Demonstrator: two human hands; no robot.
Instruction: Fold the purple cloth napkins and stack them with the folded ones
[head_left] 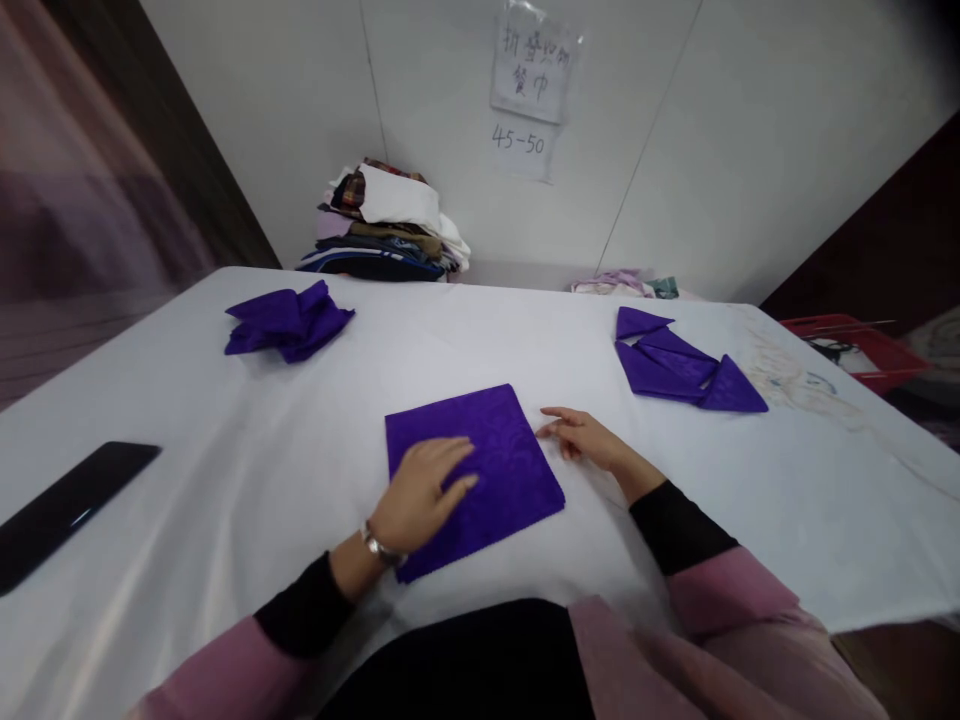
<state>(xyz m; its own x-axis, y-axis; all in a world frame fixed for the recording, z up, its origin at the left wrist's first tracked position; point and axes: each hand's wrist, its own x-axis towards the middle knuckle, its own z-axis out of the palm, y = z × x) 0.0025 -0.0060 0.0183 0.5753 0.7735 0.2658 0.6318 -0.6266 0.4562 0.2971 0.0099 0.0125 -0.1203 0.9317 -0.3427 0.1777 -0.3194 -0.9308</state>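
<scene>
A purple cloth napkin (502,470), folded into a square with its layers stacked, lies flat in front of me on the white-covered table. My left hand (426,490) rests palm down on its left half, fingers stretched out and thumb apart. Just off the napkin's right edge, my right hand (581,438) hovers close to the cloth, its index finger extended and the other fingers loosely bent. Nothing shows between the right hand's fingers.
A crumpled purple napkin (285,320) sits at the back left, and a folded pointed purple one (675,365) at the back right. A black phone-like slab (71,510) lies left. Stacked clothes (390,225) stand behind the table; a red basket (862,350) is beyond its right edge.
</scene>
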